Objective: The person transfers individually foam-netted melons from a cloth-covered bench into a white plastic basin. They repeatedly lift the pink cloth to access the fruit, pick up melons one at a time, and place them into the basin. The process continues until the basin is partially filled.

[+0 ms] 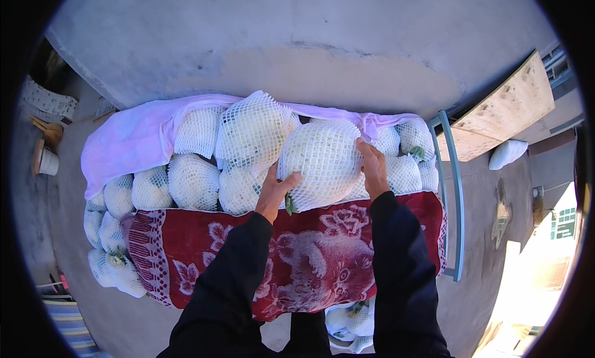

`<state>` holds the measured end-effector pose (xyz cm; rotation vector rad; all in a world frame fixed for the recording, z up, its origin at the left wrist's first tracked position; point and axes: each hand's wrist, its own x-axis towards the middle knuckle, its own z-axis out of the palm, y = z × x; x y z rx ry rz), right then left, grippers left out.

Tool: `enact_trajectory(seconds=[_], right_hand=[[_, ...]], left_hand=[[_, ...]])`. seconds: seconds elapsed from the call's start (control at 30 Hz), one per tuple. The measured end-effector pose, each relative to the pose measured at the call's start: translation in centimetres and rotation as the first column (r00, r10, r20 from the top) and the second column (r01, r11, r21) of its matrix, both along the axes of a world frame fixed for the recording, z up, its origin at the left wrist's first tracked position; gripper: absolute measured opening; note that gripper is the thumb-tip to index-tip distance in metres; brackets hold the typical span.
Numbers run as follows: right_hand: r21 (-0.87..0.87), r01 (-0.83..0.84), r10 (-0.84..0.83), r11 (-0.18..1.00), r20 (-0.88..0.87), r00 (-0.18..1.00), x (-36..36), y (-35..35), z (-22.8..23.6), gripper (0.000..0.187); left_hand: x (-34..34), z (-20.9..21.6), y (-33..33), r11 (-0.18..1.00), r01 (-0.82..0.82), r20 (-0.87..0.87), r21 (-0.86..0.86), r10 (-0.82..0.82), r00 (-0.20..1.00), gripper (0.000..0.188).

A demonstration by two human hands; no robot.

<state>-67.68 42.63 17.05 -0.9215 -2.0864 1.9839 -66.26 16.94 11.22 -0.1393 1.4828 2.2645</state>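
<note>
Between my two hands is a large pale cauliflower (321, 163) in a white foam net, with a bit of green leaf showing at its lower left. My left hand (274, 194) grips its left side, thumb across the net. On the opposite side my right hand (373, 167) presses its fingers against the net. Behind and beside it lie several more netted cauliflowers (193, 183), heaped in rows. A taller netted one (255, 128) stands just to the left of the held one. Below my hands a red patterned towel (204, 246) drapes over the front of the heap.
A lilac cloth (133, 141) covers the heap's back left. On the right stands a blue-grey metal frame (455, 197), with a wooden board (505, 113) leaning beyond it. A plastered wall (310, 23) rises behind. More netted cauliflowers (356, 324) sit low near my legs.
</note>
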Motion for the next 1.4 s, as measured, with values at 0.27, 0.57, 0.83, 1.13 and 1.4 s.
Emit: enact_trajectory(seconds=[0.27,0.57,0.83,1.13,1.4], right_hand=[[0.146,-0.179,0.187,0.973,-0.048,0.981,-12.5,3.0,-5.2,0.044],[0.425,-0.182,0.241,0.887,-0.090,0.966,-18.2,3.9,-11.9,0.047],[0.445,-0.235,0.314,0.864,-0.111,0.943,-18.8,3.1,-13.5,0.048],[0.426,-0.192,0.267,0.884,-0.124,0.956,-18.5,5.3,-13.9,0.055],[0.133,-0.092,0.116,0.987,-0.188,0.975,-15.7,6.3,-14.0,0.049]], left_hand=[[-6.4,-6.6,4.1,0.985,-0.160,0.018,0.070,0.159,0.987,0.066],[-6.4,-8.7,9.7,0.941,-0.339,0.079,0.010,0.337,0.938,0.063],[-7.0,-9.0,9.7,0.933,-0.361,0.034,-0.010,0.361,0.932,0.066],[-7.0,-7.1,9.7,0.931,-0.360,0.079,-0.061,0.364,0.928,0.066],[-6.1,-7.8,9.5,0.900,-0.408,0.089,-0.153,0.424,0.902,0.063]])
